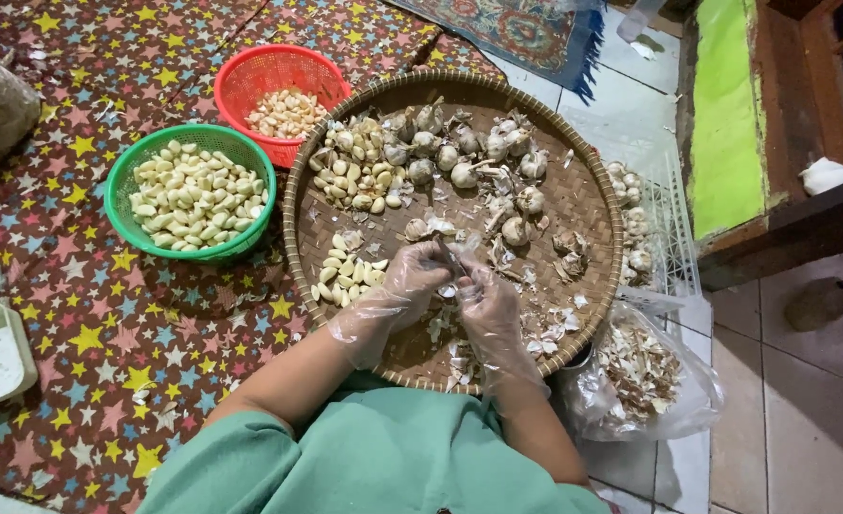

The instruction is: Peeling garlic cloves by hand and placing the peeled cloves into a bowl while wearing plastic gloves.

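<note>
Star-print mat (107, 362), glossy, dark red-brown with many-coloured stars, covers the floor on the left; pale tiles to the right.

Round woven tray (588, 205), brown basketry with a coiled rim, flat and shallow. Far half holds whole garlic bulbs (464, 174), papery and lumpy, beside a heap of unpeeled cloves (355, 176). A small pile of peeled cloves (345, 278) lies just left of the hands. Loose white skins scattered across the near half.

Green plastic basket (124, 205), round, mesh-walled, full of smooth ivory peeled cloves. Red plastic basket (250, 81) behind it, touching the tray's rim, less full.

Clear plastic bag (697, 390) at the tray's right edge, crinkled, holding dry skins.

Both hands in thin, wrinkled transparent gloves, meeting over the tray's centre. Left hand (412, 286) curled, fingertips pinched on a garlic clove (453, 259). Right hand (488, 305) closed at the same spot, fingertips touching the clove. Clove mostly hidden; its long axis cannot be made out.
</note>
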